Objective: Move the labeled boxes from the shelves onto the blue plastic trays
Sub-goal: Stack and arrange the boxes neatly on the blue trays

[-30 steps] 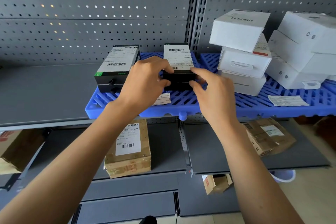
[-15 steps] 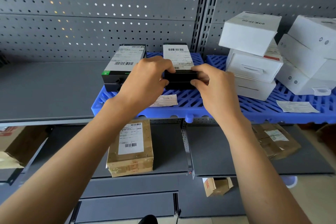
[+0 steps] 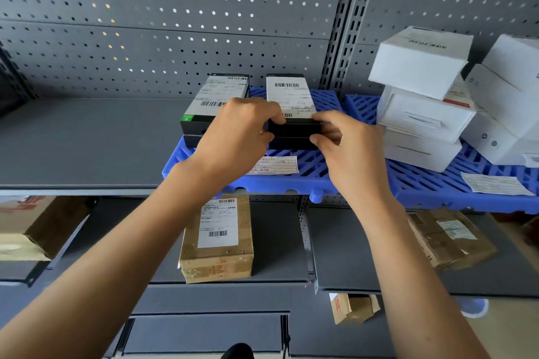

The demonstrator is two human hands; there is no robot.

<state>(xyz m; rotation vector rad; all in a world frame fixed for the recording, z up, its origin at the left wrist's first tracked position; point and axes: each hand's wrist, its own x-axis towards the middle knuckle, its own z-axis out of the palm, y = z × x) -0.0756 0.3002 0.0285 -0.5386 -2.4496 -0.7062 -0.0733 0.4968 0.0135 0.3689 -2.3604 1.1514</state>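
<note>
Both hands, left hand (image 3: 236, 131) and right hand (image 3: 348, 151), grip the black labeled box (image 3: 291, 114) resting on the blue tray (image 3: 291, 183), beside another labeled box (image 3: 215, 102); white boxes (image 3: 423, 96) stacked rightward.

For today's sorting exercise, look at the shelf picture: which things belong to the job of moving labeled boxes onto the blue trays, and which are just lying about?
Part of the job:
- black labeled box, gripped by left hand and right hand
- second black box beside it
- blue tray
- brown labeled box on the lower shelf

Just lying about:
- loose paper slip
- perforated back panel
</note>
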